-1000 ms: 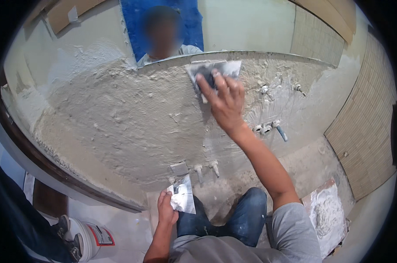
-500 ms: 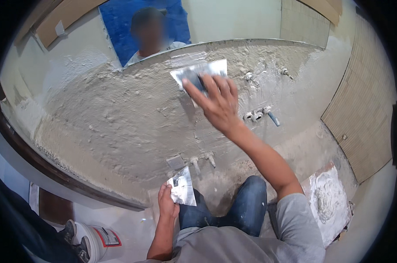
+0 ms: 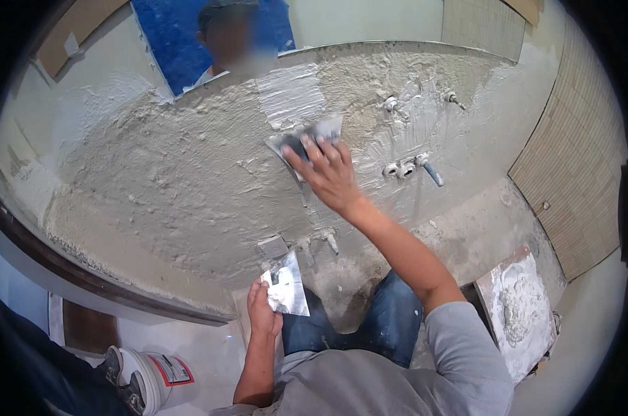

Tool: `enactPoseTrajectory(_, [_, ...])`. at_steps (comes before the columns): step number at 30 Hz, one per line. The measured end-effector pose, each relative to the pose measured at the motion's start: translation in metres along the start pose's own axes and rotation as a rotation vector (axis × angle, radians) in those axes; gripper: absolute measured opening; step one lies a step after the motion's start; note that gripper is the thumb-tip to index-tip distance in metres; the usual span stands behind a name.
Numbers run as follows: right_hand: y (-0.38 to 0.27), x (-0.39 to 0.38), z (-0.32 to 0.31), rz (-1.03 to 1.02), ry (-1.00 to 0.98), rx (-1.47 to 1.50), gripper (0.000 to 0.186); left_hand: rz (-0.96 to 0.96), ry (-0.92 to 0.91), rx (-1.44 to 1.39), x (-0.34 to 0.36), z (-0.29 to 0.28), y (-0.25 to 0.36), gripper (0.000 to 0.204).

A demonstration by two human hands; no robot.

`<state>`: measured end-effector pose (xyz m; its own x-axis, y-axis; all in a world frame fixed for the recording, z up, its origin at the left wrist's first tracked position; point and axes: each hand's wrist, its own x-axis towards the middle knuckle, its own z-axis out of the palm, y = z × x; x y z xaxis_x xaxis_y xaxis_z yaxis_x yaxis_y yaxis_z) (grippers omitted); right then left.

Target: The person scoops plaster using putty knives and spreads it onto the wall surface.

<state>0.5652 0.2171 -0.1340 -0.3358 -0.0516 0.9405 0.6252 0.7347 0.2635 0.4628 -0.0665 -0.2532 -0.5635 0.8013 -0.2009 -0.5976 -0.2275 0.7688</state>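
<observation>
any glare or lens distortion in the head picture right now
Head view: the blade in the left hand has bright glare on bare metal; head view: the dark edging at lower left looks bowed, probably from the fisheye, and the picture's corners go black.

The wall [image 3: 182,173] is grey-beige with a white-streaked patch [image 3: 290,95], the left blade [image 3: 298,295] silvery, the jeans [image 3: 390,322] blue.

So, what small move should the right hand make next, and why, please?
Probably, the right hand should draw its wide blade a little down the wall. The white ridged patch ends near that blade's upper edge, while the wall below looks greyer, without such a white coat. The left hand holds a second blade with white paste, so more seems ready.
</observation>
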Motion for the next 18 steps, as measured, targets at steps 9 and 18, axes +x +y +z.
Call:
enactPoseTrajectory(9, [-0.045, -0.093, -0.091, 0.584, -0.27, 0.741, 0.066, 0.107, 0.096, 0.054, 0.011, 0.032, 0.0, 0.019])
enactPoseTrajectory(18, [-0.07, -0.144, -0.175, 0.411, -0.379, 1.054, 0.066, 0.068, 0.001, -0.146, 0.013, 0.078, -0.047, 0.016])
